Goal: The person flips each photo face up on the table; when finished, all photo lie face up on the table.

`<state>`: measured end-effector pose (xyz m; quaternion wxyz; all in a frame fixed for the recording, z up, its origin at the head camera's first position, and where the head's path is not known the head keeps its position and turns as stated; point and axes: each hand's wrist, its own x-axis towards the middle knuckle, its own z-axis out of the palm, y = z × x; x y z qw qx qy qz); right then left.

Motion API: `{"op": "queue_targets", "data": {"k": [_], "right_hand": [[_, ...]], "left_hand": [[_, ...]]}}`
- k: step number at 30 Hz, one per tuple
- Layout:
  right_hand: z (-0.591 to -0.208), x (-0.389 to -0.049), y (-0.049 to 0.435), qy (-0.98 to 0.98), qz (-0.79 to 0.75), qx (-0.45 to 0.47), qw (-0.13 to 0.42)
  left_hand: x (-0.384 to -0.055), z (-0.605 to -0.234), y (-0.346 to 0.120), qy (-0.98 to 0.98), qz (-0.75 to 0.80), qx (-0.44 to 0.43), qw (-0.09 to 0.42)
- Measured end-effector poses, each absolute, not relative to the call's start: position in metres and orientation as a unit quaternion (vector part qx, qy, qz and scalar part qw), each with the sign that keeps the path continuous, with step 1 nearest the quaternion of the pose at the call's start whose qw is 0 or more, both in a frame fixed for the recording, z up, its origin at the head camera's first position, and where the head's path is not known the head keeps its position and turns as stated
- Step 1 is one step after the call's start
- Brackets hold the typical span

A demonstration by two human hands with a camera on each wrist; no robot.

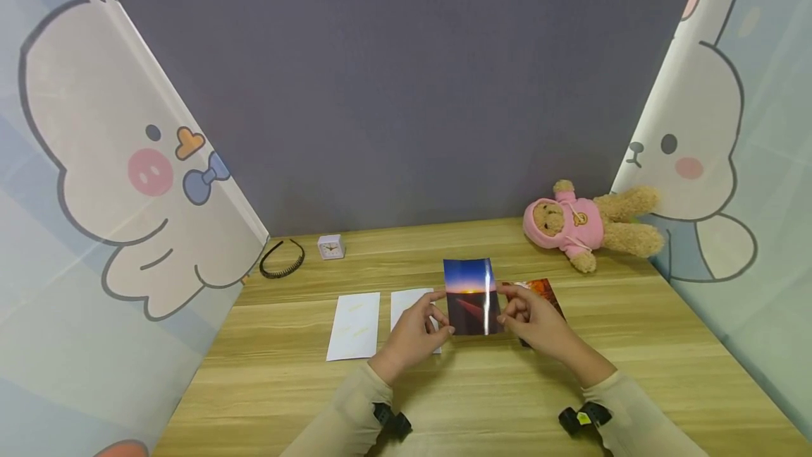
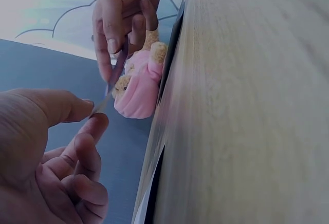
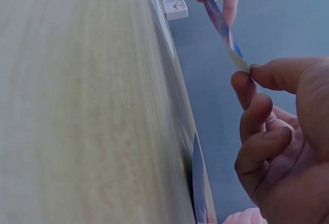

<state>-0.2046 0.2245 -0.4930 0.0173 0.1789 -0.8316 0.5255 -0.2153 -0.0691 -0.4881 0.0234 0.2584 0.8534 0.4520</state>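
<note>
A glossy sunset photo point(image 1: 468, 298) is held up off the table between both hands, its picture side facing the head camera. My left hand point(image 1: 414, 333) pinches its left edge between thumb and finger. On the opposite edge, my right hand point(image 1: 538, 321) pinches it the same way. Seen edge-on in the right wrist view, the photo point(image 3: 218, 21) bends slightly. Under the right hand lies a second photo point(image 1: 544, 289) in red and orange tones, partly covered. Two white sheets point(image 1: 354, 326) lie to the left; the nearer one to the left hand point(image 1: 409, 300) is partly hidden by it.
A pink-hooded teddy bear point(image 1: 580, 223) lies at the back right of the wooden table point(image 1: 482, 400). At the back left are a small white clock point(image 1: 331, 247) and a black headband point(image 1: 283, 271). A dark grey wall point(image 1: 406, 90) stands behind, with cartoon-printed curtains on both sides.
</note>
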Motion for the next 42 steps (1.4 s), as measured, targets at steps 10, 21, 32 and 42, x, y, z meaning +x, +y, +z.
{"op": "queue_targets", "data": {"k": [10,21,32,42], "right_hand": [[-0.4950,-0.2046,0.2269,-0.838,0.509,0.194,-0.018],[-0.4932,-0.2024,0.2258,-0.850,0.489,0.190,-0.048],[-0.4942,-0.2033,0.2268,-0.862,0.462,0.192,-0.076],[-0.4975,-0.2064,0.2289,-0.863,0.461,0.190,-0.086]], "left_hand": [[-0.2170,-0.4917,-0.0677,0.862,0.440,0.247,0.053],[-0.2178,-0.4957,-0.0670,0.867,0.427,0.241,0.085],[-0.2159,-0.4956,-0.0627,0.875,0.419,0.228,0.089],[-0.2163,-0.4978,-0.0610,0.871,0.426,0.223,0.101]]}}
